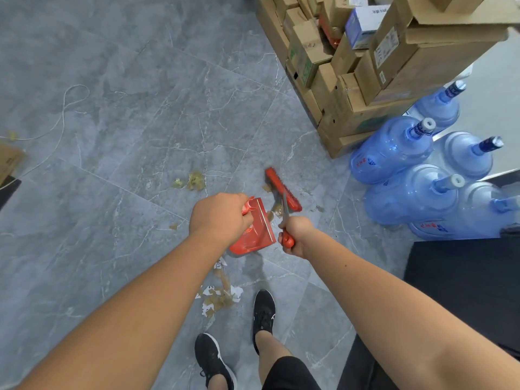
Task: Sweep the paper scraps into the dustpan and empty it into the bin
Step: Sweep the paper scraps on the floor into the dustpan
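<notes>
My left hand grips the handle of a red dustpan that rests on the grey tiled floor. My right hand holds the red handle of a broom whose red brush head lies on the floor just beyond the pan's mouth. A few brownish paper scraps sit between brush and pan. More scraps lie to the left of the brush. A pile of white and brown scraps lies near my feet. No bin is in view.
Stacked cardboard boxes stand at the upper right, with several blue water jugs beside them. A dark mat is on the right. A white string trails over the floor at left, near a box corner.
</notes>
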Tool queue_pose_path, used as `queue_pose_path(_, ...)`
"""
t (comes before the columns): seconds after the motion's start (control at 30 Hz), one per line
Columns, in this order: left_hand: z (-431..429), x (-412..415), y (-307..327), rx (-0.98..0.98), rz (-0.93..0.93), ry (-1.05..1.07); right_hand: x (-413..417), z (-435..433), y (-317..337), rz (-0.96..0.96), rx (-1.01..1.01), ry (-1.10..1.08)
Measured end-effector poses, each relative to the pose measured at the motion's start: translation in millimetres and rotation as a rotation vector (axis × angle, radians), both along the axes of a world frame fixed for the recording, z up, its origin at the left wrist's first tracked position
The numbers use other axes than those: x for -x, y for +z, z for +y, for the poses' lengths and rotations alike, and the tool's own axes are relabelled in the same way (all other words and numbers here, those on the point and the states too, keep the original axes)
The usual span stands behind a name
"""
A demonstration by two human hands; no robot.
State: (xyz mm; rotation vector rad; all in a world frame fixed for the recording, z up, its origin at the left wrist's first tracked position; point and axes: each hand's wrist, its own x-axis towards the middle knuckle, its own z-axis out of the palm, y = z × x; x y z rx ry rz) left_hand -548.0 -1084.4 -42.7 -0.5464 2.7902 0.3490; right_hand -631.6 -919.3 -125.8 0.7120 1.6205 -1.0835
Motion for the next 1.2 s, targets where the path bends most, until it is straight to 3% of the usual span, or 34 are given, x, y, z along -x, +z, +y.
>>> queue_pose_path(0.33,-18,-72,4,0.001,0.01,0.017,-102,-2,10,-0.05,-0.042,0.074)
queue_pose_path(1.2,-96,-375,17,0.004,0.017,0.306,-368,-94,32,-0.11,-0.052,0.254)
